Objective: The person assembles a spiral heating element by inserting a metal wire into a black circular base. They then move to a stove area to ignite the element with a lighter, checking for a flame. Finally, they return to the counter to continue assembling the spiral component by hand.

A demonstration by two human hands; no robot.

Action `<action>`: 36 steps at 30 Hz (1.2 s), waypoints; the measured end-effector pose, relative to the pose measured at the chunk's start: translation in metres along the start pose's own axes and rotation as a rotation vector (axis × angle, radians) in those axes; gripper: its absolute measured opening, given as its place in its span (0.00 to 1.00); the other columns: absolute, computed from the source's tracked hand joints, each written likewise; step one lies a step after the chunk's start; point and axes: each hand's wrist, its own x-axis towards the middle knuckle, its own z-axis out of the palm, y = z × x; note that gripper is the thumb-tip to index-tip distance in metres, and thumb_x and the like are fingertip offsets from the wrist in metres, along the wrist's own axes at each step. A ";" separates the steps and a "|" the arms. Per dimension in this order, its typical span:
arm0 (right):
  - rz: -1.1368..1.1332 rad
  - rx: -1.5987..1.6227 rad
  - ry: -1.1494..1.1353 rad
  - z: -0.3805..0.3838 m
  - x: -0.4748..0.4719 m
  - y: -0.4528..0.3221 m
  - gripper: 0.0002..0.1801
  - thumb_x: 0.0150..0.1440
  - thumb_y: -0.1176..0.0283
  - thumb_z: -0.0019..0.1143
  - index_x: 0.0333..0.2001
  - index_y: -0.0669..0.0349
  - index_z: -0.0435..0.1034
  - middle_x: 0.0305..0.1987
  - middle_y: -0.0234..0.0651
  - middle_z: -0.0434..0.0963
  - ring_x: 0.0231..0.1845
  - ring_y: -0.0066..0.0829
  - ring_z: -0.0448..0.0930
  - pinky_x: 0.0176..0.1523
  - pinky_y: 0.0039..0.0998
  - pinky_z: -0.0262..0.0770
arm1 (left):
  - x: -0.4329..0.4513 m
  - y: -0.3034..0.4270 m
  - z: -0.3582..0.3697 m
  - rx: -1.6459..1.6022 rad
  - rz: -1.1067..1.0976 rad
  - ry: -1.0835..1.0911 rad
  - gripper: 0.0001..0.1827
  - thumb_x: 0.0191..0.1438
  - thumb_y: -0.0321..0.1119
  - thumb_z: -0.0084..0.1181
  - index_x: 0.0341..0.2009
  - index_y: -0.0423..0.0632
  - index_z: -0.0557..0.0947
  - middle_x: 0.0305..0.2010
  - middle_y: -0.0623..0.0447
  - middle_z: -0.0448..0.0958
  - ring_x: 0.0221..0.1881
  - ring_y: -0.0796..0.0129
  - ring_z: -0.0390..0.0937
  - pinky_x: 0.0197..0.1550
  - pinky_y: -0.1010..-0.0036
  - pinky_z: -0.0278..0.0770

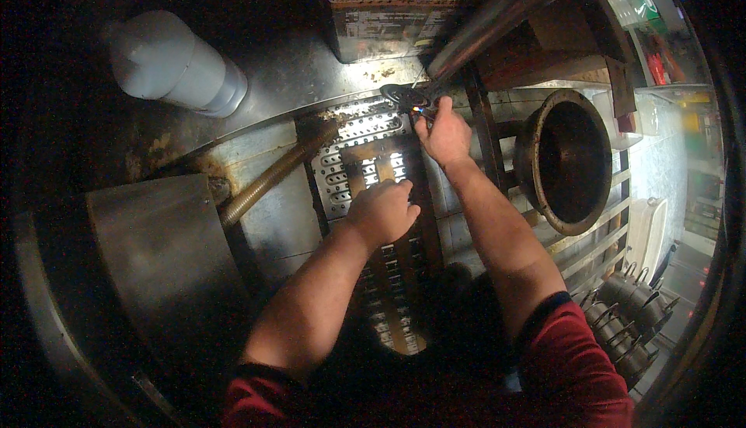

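Observation:
Under the dark shelf, my right hand [447, 134] is at a dark round metal fitting [403, 96] with a small bright spot beside it; its fingertips are partly hidden, so its hold is unclear. My left hand [382, 209] hovers or rests over a perforated metal floor grate [333, 180], with fingers bent; whether it holds anything cannot be told. A brown strip [370, 149], perhaps wood or cardboard, lies on the grate near the left hand. A ribbed hose [280, 171] slants up to the grate's upper left edge.
A large white plastic bottle [175, 64] lies at upper left on a metal surface [291, 72]. A box [390, 32] and a thick metal pipe [495, 17] are above. A deep round pot [539, 160] stands by a slatted rack [600, 218] at right. A metal cabinet [163, 241] is at left.

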 end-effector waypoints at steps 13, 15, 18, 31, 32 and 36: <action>0.063 0.046 -0.046 0.000 0.002 -0.002 0.25 0.52 0.60 0.58 0.47 0.60 0.58 0.34 0.52 0.77 0.37 0.54 0.78 0.42 0.50 0.73 | 0.003 -0.003 0.005 0.020 -0.012 -0.030 0.17 0.51 0.41 0.58 0.37 0.39 0.78 0.34 0.37 0.78 0.40 0.43 0.77 0.44 0.54 0.74; 0.063 0.043 -0.044 0.000 0.002 -0.002 0.25 0.52 0.60 0.58 0.47 0.60 0.58 0.34 0.52 0.77 0.37 0.55 0.78 0.42 0.50 0.73 | 0.003 -0.003 0.005 0.025 -0.012 -0.028 0.17 0.51 0.41 0.58 0.37 0.39 0.78 0.35 0.37 0.78 0.40 0.43 0.77 0.44 0.54 0.74; 0.062 0.043 -0.048 -0.001 0.002 -0.002 0.25 0.52 0.61 0.58 0.47 0.60 0.58 0.34 0.52 0.77 0.37 0.54 0.78 0.42 0.50 0.73 | 0.003 -0.004 0.005 0.027 -0.011 -0.023 0.17 0.51 0.41 0.58 0.37 0.40 0.78 0.35 0.37 0.78 0.41 0.43 0.77 0.45 0.54 0.74; 0.063 0.050 -0.059 -0.006 0.002 -0.006 0.25 0.52 0.61 0.57 0.47 0.60 0.57 0.35 0.52 0.77 0.39 0.54 0.78 0.43 0.50 0.73 | 0.001 0.000 0.001 0.025 -0.006 -0.009 0.17 0.50 0.41 0.57 0.37 0.40 0.77 0.34 0.38 0.79 0.40 0.44 0.77 0.44 0.55 0.75; 0.057 0.056 -0.057 -0.005 0.002 -0.006 0.25 0.52 0.61 0.57 0.47 0.60 0.58 0.35 0.52 0.77 0.39 0.54 0.78 0.43 0.50 0.73 | 0.000 0.000 0.001 0.035 0.001 -0.007 0.17 0.50 0.41 0.58 0.37 0.40 0.77 0.34 0.38 0.79 0.40 0.44 0.77 0.44 0.55 0.75; 0.043 0.078 -0.044 0.000 0.003 -0.002 0.24 0.52 0.62 0.57 0.47 0.61 0.58 0.35 0.52 0.77 0.38 0.54 0.78 0.43 0.50 0.73 | 0.002 -0.002 0.004 0.034 0.002 -0.014 0.17 0.51 0.41 0.57 0.37 0.39 0.77 0.34 0.38 0.79 0.40 0.44 0.77 0.43 0.55 0.75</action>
